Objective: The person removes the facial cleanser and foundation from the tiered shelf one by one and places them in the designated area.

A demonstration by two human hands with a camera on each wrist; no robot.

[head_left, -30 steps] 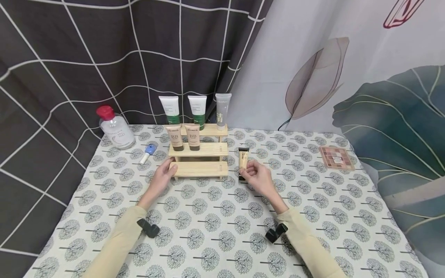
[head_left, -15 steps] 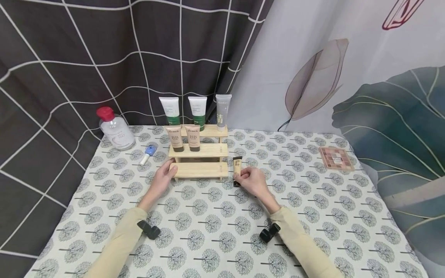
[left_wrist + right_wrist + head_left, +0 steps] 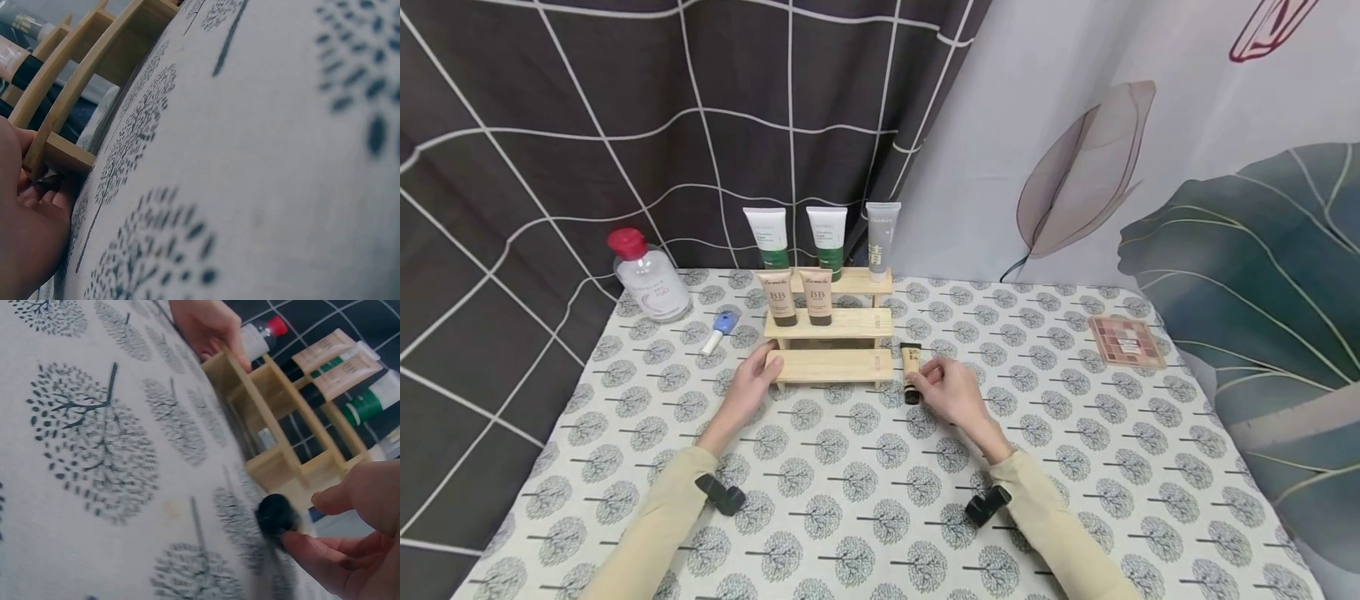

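Observation:
My left hand [image 3: 751,382] grips the left end of a three-tier wooden display stand [image 3: 829,365] at its lowest shelf. The thumb lies at the shelf's edge; fingers show beneath it in the left wrist view. To the stand's right, my right hand [image 3: 953,392] pinches a small gold tube [image 3: 911,362] with a black cap near its lower end. The right wrist view shows the black cap [image 3: 277,515] between thumb and finger, most of the tube hidden. Two beige BB cream tubes [image 3: 817,297] stand on the middle shelf. White-and-green tubes [image 3: 827,237] and a grey tube [image 3: 881,237] stand on top.
A clear bottle with a red cap [image 3: 651,279] stands at the back left, with a small blue-and-white item [image 3: 721,332] beside it. An eyeshadow palette [image 3: 1127,341] lies at the right. Curtains [image 3: 700,100] hang behind the tree-patterned tablecloth [image 3: 865,533].
My right hand has brought the gold tube left and nearer to me, close beside the stand's lowest shelf; over the last half second it barely moved. My left hand has stayed on the stand.

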